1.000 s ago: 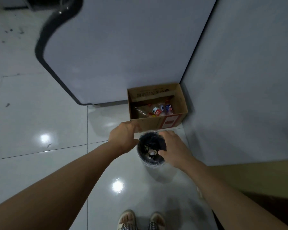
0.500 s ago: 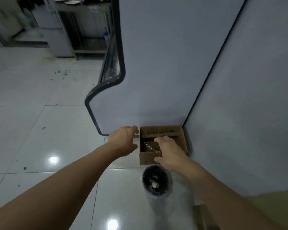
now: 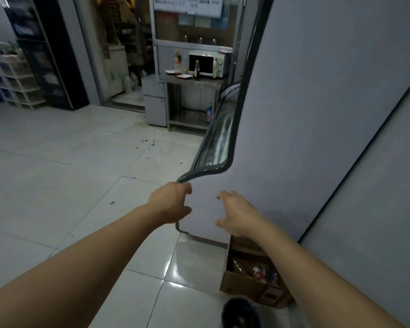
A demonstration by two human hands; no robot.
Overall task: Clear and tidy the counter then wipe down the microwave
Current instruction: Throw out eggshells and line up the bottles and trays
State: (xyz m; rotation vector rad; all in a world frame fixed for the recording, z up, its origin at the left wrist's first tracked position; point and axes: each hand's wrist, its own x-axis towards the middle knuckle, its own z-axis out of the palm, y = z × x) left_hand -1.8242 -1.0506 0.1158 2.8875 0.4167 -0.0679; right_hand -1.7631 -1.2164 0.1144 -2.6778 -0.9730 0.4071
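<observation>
Bin: at your feet on the floor, low and right of centre, its dark mouth only partly in view.
Cardboard box: just beyond the bin, against the foot of the grey cabinet, with bottles and wrappers inside; your right forearm crosses over it.
Right hand: held out in front of you, fingers spread and loose, holding nothing.
Left hand: level with the right one, fingers loosely curled, nothing in it, in front of the cabinet's dark curved edge; whether it touches, you cannot tell.
Grey cabinet: fills the right side and blocks the straight line ahead.
Tabletop: far across the tiled floor, ahead and slightly left of your hands, well apart from both; bottles and papers stand on it.
Microwave: upright at the back of that tabletop, dark door facing you.
Judgement: your left hand lies on the nearer side, but neither can reach; you will likely walk forward along the cabinet's left flank first.
</observation>
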